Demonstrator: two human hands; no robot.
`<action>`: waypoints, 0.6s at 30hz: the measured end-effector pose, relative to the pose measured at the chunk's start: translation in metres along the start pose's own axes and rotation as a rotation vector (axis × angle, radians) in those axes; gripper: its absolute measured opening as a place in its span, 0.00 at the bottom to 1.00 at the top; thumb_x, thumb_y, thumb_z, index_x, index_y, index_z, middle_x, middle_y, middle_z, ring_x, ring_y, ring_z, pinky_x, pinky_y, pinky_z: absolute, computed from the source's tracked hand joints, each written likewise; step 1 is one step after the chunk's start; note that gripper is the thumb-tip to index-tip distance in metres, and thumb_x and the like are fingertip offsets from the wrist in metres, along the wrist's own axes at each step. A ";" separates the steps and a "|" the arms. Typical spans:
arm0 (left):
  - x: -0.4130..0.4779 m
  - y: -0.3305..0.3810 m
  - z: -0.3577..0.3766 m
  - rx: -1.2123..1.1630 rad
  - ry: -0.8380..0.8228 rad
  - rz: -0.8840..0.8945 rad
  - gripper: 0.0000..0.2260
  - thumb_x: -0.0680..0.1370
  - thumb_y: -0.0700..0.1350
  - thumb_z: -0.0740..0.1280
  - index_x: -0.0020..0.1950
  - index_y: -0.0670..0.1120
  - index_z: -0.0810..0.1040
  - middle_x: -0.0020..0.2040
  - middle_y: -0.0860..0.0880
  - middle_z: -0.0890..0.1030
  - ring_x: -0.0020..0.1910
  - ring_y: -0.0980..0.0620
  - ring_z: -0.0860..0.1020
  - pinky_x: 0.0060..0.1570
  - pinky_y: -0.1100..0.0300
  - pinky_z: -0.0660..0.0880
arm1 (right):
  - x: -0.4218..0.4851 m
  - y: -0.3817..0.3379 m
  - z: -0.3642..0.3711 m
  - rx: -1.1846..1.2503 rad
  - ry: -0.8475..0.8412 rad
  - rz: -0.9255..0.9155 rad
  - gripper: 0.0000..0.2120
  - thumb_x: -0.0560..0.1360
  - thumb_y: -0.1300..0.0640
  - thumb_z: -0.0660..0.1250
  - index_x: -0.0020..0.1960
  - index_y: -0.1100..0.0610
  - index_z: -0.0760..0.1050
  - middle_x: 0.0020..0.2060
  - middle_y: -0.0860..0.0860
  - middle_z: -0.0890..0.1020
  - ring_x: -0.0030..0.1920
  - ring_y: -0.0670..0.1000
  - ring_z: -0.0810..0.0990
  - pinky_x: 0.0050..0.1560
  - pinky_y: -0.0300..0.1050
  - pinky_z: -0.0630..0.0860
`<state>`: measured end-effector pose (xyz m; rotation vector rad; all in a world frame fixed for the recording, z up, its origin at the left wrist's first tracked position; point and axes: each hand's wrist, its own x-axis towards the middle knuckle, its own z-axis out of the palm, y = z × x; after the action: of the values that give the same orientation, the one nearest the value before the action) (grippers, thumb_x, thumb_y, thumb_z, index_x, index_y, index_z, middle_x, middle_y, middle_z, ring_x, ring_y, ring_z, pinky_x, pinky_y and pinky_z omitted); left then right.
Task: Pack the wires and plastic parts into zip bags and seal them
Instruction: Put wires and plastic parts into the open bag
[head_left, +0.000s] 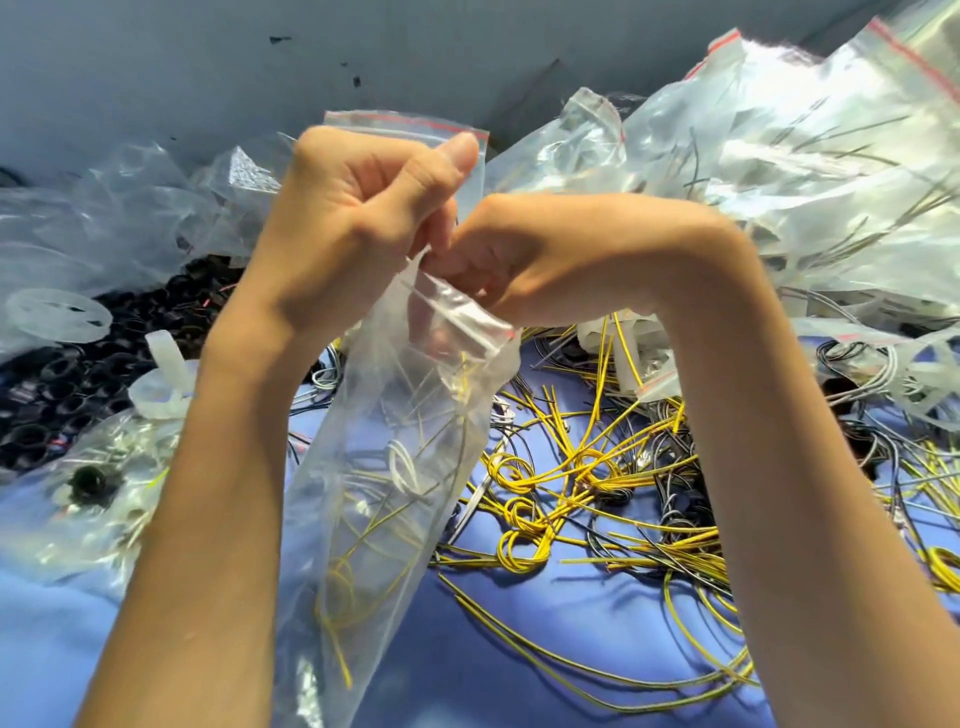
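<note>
A blue cloth (47, 649) covers the work surface, with a grey wall (208, 67) behind it. On the far right, a heap of bags (779, 156) stands high, clear plastic with red strips at the mouths and thin wires showing through.

In the middle, held up off the cloth between both forearms, hangs the bag (374, 519). It is long and clear, its mouth up at the hands and its bottom near the viewer. Yellow wires and a small white coil (405, 462) lie inside it.

To the right of it, loose wires (571, 483), mostly yellow with some grey and black, sprawl in a tangle across the cloth. On the left, a dark mass of black rings (62, 384) lies against crumpled plastic, with a few white plastic parts (163, 384) on top. A filled bag (93, 483) lies flat at the near left.

The left hand (353, 218) is curled tight, thumb upright, pinching the top of the bag. The right hand (524, 260) is bent down at the wrist and touches the left, its fingers curled into the plastic at the mouth. From here I can't quite make out whether those fingers are inside the opening or squeezing the zip strip from outside.
</note>
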<state>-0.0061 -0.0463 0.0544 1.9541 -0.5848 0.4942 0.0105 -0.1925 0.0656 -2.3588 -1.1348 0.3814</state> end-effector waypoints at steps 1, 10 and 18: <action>0.000 0.000 0.000 0.000 0.010 -0.002 0.19 0.78 0.46 0.62 0.27 0.45 0.71 0.19 0.56 0.68 0.22 0.60 0.63 0.26 0.69 0.59 | 0.000 0.000 0.000 -0.029 0.002 0.006 0.11 0.72 0.68 0.60 0.50 0.64 0.79 0.39 0.58 0.82 0.36 0.45 0.75 0.36 0.42 0.72; -0.001 -0.004 -0.014 0.183 0.072 0.040 0.19 0.77 0.50 0.65 0.26 0.46 0.71 0.26 0.38 0.65 0.27 0.42 0.61 0.30 0.54 0.57 | 0.001 0.001 -0.002 -0.038 0.088 0.075 0.05 0.75 0.62 0.65 0.46 0.54 0.78 0.36 0.51 0.82 0.37 0.45 0.81 0.40 0.39 0.76; -0.005 -0.010 -0.031 0.267 0.143 0.003 0.20 0.77 0.51 0.66 0.26 0.46 0.70 0.25 0.45 0.66 0.22 0.57 0.59 0.24 0.66 0.54 | 0.000 0.007 -0.006 -0.019 0.211 0.120 0.10 0.78 0.48 0.63 0.54 0.51 0.78 0.30 0.40 0.80 0.30 0.36 0.78 0.28 0.29 0.71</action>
<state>-0.0071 -0.0135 0.0570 2.1467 -0.4487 0.7384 0.0176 -0.1980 0.0667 -2.4241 -0.9073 0.1579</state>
